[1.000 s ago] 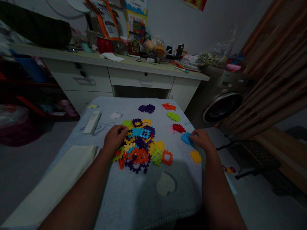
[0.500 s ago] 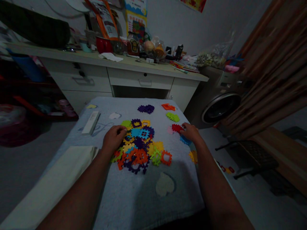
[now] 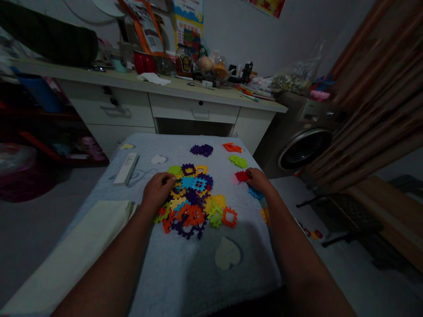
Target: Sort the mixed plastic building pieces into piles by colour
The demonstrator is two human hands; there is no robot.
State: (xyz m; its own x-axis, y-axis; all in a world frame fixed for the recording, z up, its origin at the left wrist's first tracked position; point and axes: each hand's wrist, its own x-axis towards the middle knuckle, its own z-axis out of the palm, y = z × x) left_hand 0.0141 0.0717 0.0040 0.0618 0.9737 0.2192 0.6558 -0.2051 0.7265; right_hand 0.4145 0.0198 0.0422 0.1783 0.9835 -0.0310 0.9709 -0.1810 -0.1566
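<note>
A mixed pile of toothed plastic building pieces point(image 3: 191, 204) in orange, yellow, purple, blue and green lies on the cloth-covered table point(image 3: 251, 264). At its left edge rests my left hand point(image 3: 157, 190), its fingers curled together; what they pinch, if anything, is hidden. On the right, my right hand point(image 3: 259, 180) is closed with its fingertips on a red toothed building piece point(image 3: 243, 176). Just below that hand lies a blue group of pieces point(image 3: 255, 193). Green pieces point(image 3: 238, 161) and orange pieces point(image 3: 232, 147) sit farther back, with purple pieces point(image 3: 202, 150) to their left.
A long white box point(image 3: 126, 169) lies on the table's left side, near a folded pale cloth point(image 3: 95, 233). Behind stands a white desk point(image 3: 194, 105) bearing jars and bags. A washing machine point(image 3: 304, 132) is at the right, with a low chair point(image 3: 343, 215) nearer.
My right hand has shifted slightly left over the red piece. My left hand has hardly moved beside the pile.
</note>
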